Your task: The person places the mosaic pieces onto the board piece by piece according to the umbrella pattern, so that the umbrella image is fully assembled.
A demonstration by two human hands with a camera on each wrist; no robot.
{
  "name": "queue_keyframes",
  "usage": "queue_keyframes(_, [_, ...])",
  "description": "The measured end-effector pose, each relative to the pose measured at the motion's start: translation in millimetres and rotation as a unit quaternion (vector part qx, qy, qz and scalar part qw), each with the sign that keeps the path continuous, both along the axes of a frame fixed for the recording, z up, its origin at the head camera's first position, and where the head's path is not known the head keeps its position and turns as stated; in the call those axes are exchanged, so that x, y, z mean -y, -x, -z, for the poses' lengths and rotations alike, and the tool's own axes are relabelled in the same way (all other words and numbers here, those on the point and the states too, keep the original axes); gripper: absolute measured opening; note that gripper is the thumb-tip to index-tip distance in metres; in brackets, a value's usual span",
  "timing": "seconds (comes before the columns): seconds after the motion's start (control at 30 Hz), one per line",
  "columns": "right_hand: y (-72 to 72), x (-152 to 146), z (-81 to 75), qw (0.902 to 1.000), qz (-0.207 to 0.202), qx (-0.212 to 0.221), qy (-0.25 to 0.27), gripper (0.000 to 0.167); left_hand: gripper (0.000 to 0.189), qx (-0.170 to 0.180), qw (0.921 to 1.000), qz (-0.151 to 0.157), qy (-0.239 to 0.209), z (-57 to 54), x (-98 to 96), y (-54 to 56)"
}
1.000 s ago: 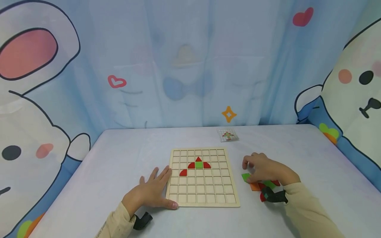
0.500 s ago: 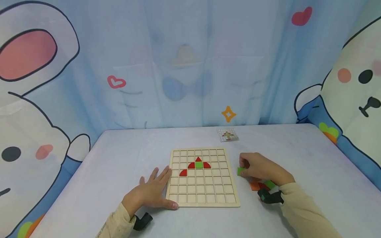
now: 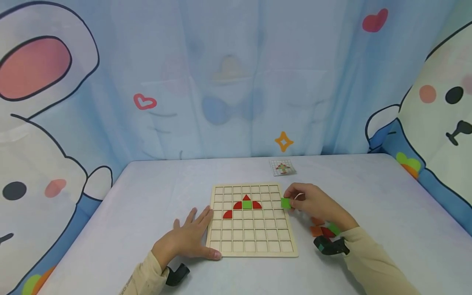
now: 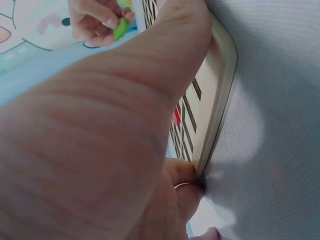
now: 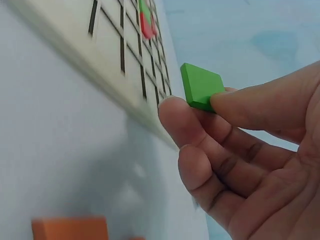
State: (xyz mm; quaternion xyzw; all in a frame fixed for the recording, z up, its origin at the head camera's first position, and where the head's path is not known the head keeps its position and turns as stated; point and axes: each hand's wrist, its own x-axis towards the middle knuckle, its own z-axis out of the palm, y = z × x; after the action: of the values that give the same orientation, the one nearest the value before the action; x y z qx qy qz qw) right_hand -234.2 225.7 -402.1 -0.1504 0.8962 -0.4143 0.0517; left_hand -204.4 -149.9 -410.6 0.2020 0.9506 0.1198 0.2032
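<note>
White-clothed table [image 3: 147,184] spanned the lower frame. On it I noted a wooden grid board [image 3: 254,224], lower centre; patterned card [image 3: 282,167], just right of centre; loose orange, red, green pieces [image 3: 327,232], lower right.

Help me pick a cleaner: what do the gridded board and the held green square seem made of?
Gridded board: probably light wood, matte, by its pale tan colour and dark grid lines. Green square: perhaps painted wood or plastic, being smooth and evenly coloured.
</note>
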Motion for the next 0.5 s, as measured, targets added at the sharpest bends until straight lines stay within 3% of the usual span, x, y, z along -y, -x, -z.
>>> queue_keyframes(0.23, [1.6, 21.2, -4.0, 0.9984, -0.021, 0.001, 0.053, 0.014, 0.124, -0.001, 1.0000, -0.002, -0.005, 1.6, 1.6, 0.8])
queue_keyframes(0.5, [8.2, 48.8, -3.7, 0.9972, -0.053, -0.006, 0.053, 0.013, 0.124, -0.003, 1.0000, 0.000, -0.005, 1.5, 1.6, 0.5])
